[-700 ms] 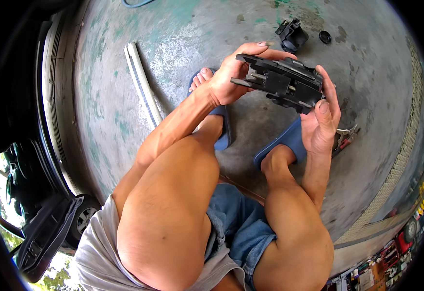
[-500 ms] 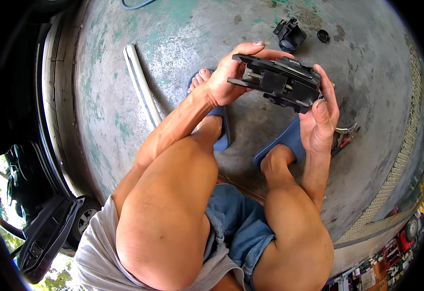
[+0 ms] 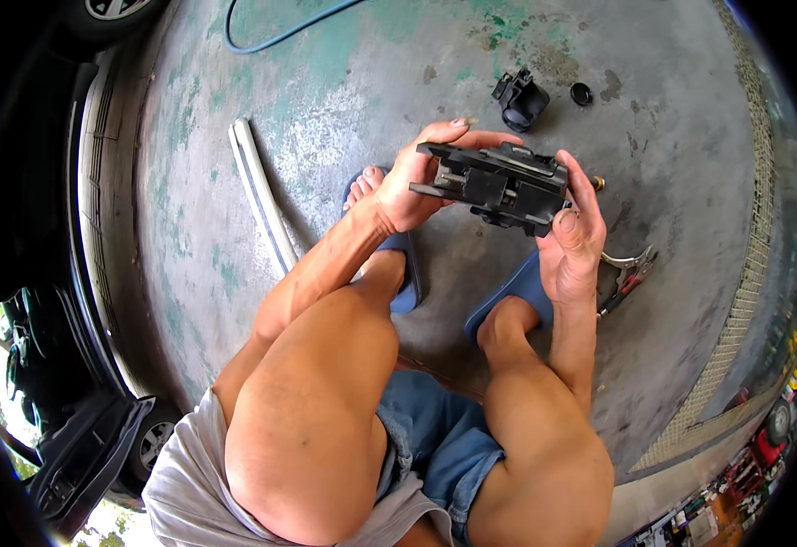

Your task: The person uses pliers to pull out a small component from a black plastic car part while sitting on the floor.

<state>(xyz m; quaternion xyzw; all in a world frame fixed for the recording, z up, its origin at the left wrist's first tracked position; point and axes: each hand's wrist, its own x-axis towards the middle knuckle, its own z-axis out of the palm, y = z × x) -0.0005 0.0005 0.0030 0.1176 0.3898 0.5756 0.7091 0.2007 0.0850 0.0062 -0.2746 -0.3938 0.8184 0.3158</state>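
Observation:
My left hand (image 3: pixel 407 187) grips the left end of a black mechanical part (image 3: pixel 498 182) with metal pins showing in it, raised above the floor between my knees. My right hand (image 3: pixel 567 255) is closed on the right end of the same part, thumb on the near side and fingers behind. Just beyond that hand lie pliers (image 3: pixel 631 273) with red and dark grips, and a small yellow-tipped item (image 3: pixel 598 184), partly hidden. Farther forward on the floor are a black housing (image 3: pixel 521 102) and a small round black cap (image 3: pixel 582 94).
A pale strip (image 3: pixel 262 201) lies beside my left sandal (image 3: pixel 405 296). A blue hose (image 3: pixel 280 38) curves at the top. A black car with an open door (image 3: pixel 84 460) stands along the left. A metal grate (image 3: pixel 745 255) runs down the right side, with cluttered shelving (image 3: pixel 708 506) at lower right.
The view has shifted, so the floor, my hands and the part sit lower and a little left in the picture. More hose and a wheel show at top. My grip looks the same.

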